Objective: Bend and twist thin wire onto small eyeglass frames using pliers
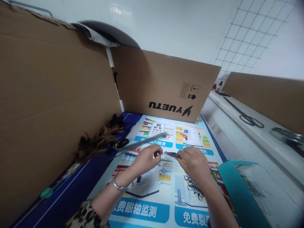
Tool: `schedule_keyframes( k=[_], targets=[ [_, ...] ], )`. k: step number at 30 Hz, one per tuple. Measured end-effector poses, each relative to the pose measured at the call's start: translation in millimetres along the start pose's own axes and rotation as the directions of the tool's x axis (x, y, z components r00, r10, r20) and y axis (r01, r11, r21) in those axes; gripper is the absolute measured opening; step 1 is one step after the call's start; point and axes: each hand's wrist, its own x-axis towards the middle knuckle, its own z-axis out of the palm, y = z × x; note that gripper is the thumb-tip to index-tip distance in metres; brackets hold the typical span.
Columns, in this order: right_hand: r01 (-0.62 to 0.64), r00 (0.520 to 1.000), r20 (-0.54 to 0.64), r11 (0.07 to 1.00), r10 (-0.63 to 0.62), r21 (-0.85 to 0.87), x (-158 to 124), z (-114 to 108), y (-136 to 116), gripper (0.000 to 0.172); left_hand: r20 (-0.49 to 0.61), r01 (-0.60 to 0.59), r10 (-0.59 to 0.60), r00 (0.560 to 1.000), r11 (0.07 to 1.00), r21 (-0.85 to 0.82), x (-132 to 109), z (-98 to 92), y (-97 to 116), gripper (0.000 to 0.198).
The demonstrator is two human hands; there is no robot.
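My left hand (150, 157) is closed in a pinch, with a thin wire, mostly hidden, at its fingertips. In my right hand (194, 162) is a pair of pliers (173, 155), their narrow jaws pointing left, close to the left fingertips. A bundle of straight thin metal wires (142, 144) lies slantwise just behind my left hand. Below and between the hands, several bent wire pieces (164, 167) rest on the printed mat (163, 218). Small black loop-shaped pieces (193, 187) lie in a pile by my right wrist.
Cardboard panels (154, 79) stand at the left and back. Brown feathers (99, 141) lie along the left panel. To the right is a teal box (237, 190) beside many thin dark wires (253, 186). Scissors (249, 118) lie on the white ledge (234, 106).
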Motion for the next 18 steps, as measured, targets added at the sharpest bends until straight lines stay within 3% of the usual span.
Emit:
schedule_keyframes(
  k=[18],
  targets=[
    [0.005,0.997,-0.070,0.996,-0.012,-0.091,-1,-4,-6,0.012,-0.034,-0.003,0.002,0.999,0.999,-0.039,-4,-3.0,11,0.015]
  ],
)
